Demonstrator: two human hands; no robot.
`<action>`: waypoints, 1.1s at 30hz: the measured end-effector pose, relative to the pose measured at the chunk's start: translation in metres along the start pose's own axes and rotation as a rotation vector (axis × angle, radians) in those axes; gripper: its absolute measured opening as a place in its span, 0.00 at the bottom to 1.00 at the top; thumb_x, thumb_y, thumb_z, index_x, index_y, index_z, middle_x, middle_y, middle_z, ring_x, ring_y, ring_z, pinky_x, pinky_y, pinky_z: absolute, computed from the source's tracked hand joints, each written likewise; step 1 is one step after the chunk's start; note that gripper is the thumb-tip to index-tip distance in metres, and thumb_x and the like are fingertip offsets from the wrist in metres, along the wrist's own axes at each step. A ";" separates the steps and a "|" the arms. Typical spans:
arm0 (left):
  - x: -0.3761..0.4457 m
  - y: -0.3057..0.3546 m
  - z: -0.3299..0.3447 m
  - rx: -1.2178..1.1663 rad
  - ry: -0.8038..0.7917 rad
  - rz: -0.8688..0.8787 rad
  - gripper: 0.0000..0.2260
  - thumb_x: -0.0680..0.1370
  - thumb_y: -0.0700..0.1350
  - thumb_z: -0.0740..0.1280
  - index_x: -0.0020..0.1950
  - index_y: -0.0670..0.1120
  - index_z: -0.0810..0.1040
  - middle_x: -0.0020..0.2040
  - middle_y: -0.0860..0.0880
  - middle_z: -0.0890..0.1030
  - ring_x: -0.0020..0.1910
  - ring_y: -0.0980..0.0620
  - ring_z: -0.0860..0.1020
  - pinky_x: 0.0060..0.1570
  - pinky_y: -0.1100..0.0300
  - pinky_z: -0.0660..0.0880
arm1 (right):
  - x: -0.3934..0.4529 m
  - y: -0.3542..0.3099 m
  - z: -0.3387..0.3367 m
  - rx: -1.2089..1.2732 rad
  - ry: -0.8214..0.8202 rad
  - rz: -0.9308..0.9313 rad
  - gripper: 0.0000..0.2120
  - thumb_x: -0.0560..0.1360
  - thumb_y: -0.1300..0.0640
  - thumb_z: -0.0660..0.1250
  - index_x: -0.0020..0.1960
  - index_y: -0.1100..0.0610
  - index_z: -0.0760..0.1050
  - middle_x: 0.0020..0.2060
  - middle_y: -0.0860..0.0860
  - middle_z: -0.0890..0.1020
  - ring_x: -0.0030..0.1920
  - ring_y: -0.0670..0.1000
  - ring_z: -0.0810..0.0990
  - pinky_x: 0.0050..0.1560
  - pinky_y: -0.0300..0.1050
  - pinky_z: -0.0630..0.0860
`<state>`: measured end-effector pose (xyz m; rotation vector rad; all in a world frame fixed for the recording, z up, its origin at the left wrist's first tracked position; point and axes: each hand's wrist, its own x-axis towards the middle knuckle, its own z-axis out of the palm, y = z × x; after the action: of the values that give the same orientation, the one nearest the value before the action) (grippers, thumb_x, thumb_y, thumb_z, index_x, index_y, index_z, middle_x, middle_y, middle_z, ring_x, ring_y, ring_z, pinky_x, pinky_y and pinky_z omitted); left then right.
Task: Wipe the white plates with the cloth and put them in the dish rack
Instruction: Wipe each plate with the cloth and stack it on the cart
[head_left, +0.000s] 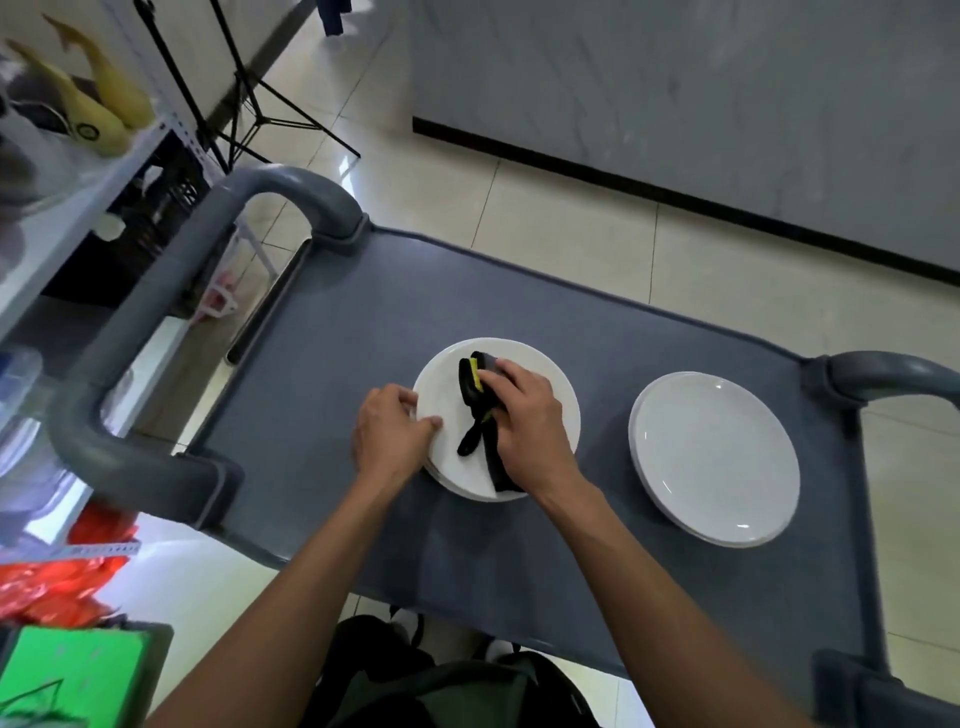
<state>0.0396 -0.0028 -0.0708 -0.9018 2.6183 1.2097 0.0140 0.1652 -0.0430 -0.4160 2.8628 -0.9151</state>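
Near the middle of the grey cart top (322, 332), the right hand (524, 421) grips the black cloth (475, 410) on the left plate stack (550, 384), left hand (392, 434) fingers curled at its rim; risk: hard wiping slides the top plate off the stack.

I count two stacks of white plates on one grey cart (332, 332): one stack (540, 384) under my fingers, another stack (714, 457) well off to the right of them. How many plates each holds I cannot tell. One black-and-yellow cloth (475, 402) sits beneath my right fingers. Two cart handles (171, 291) show.
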 end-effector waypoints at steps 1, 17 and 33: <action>0.002 0.001 0.000 -0.021 -0.011 -0.023 0.13 0.69 0.49 0.77 0.50 0.51 0.78 0.50 0.50 0.79 0.51 0.47 0.78 0.52 0.51 0.77 | -0.002 0.000 0.000 -0.041 -0.030 -0.006 0.25 0.73 0.69 0.64 0.70 0.56 0.74 0.72 0.55 0.71 0.70 0.59 0.69 0.68 0.58 0.67; 0.011 0.011 -0.010 -0.180 -0.132 -0.066 0.08 0.69 0.43 0.76 0.44 0.48 0.80 0.41 0.52 0.84 0.43 0.51 0.83 0.47 0.52 0.81 | -0.016 0.004 -0.002 -0.058 -0.026 -0.023 0.32 0.74 0.67 0.66 0.77 0.56 0.64 0.78 0.57 0.59 0.77 0.61 0.56 0.78 0.54 0.54; -0.007 0.036 -0.028 -0.532 -0.518 -0.096 0.17 0.79 0.30 0.62 0.54 0.51 0.82 0.48 0.46 0.85 0.44 0.45 0.85 0.32 0.52 0.81 | -0.031 -0.001 -0.002 0.040 0.112 -0.008 0.29 0.74 0.72 0.61 0.74 0.58 0.69 0.76 0.57 0.63 0.76 0.60 0.60 0.77 0.55 0.57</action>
<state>0.0283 -0.0013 -0.0259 -0.6442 1.8634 1.8546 0.0438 0.1749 -0.0402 -0.3849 2.9389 -1.0262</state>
